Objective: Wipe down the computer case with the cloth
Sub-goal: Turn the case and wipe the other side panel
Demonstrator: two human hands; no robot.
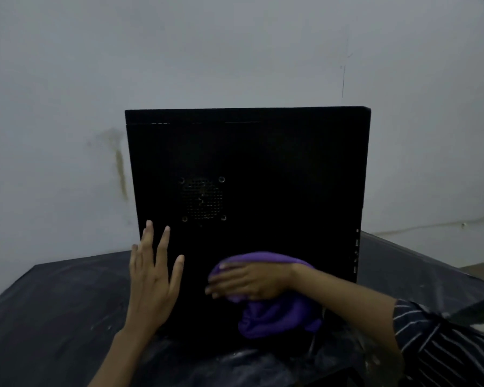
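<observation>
A black computer case (277,169) stands upright in the middle of the view, its side panel with a round fan grille facing me. My left hand (151,277) lies flat against the panel's lower left, fingers straight and spread. My right hand (249,282) presses a bunched purple cloth (280,317) against the lower middle of the panel, fingers stretched out to the left. Most of the cloth hangs below and behind that hand.
The case sits on a table covered with dark plastic sheeting (53,317), dusty in places. A pale wall (235,51) with a brown stain stands close behind. The table's right edge (458,277) falls off toward a lighter floor.
</observation>
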